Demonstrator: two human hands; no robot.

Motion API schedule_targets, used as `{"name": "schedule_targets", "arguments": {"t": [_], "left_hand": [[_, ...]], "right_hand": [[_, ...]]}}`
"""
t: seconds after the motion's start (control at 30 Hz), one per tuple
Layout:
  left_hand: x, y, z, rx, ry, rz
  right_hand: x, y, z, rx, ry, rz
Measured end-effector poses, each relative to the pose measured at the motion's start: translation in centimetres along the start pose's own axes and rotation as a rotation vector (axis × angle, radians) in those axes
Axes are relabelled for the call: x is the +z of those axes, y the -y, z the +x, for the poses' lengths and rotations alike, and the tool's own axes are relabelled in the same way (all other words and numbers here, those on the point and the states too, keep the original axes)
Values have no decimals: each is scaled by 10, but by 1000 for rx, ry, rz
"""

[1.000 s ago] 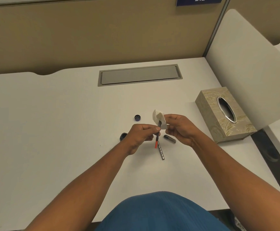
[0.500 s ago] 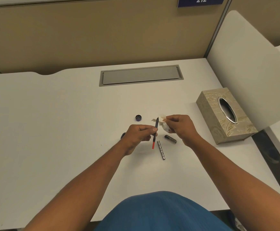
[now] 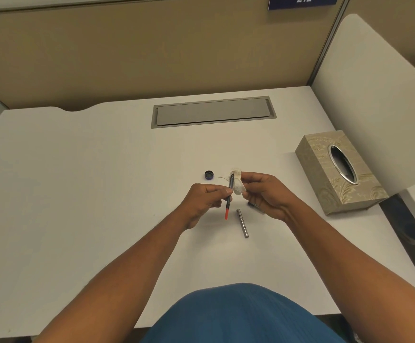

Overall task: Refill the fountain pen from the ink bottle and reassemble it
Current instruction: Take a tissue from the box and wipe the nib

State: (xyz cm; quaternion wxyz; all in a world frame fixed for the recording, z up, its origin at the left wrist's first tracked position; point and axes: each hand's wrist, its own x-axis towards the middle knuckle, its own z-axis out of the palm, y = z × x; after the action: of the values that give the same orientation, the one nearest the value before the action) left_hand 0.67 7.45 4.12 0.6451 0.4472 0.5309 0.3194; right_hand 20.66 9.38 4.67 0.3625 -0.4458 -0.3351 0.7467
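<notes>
left hand [image 3: 202,201] pinches the pen's inner section [image 3: 229,196], red end down, nib end up against the crumpled tissue [image 3: 237,182] gripped in the right hand [image 3: 263,194]. on the white desk [image 3: 90,194], the metal barrel [image 3: 242,223] lies just below; the small dark bottle cap [image 3: 209,174] sits up left.

On the desk [image 3: 77,194], the bottle cap [image 3: 209,174] lies left of the hands, the tissue box [image 3: 337,174] far right, the pen barrel [image 3: 242,223] nearer.
</notes>
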Motion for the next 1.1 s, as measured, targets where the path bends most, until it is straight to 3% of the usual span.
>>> {"name": "schedule_targets", "arguments": {"t": [0.3, 0.87, 1.1], "left_hand": [[-4, 3, -2, -10, 10, 24], [-6, 2, -4, 5, 4, 122], [-1, -2, -8, 9, 89, -69]], "right_hand": [[4, -12, 0, -25, -18, -143], [23, -15, 7, -53, -135, -151], [23, -12, 10, -24, -70, -33]]}}
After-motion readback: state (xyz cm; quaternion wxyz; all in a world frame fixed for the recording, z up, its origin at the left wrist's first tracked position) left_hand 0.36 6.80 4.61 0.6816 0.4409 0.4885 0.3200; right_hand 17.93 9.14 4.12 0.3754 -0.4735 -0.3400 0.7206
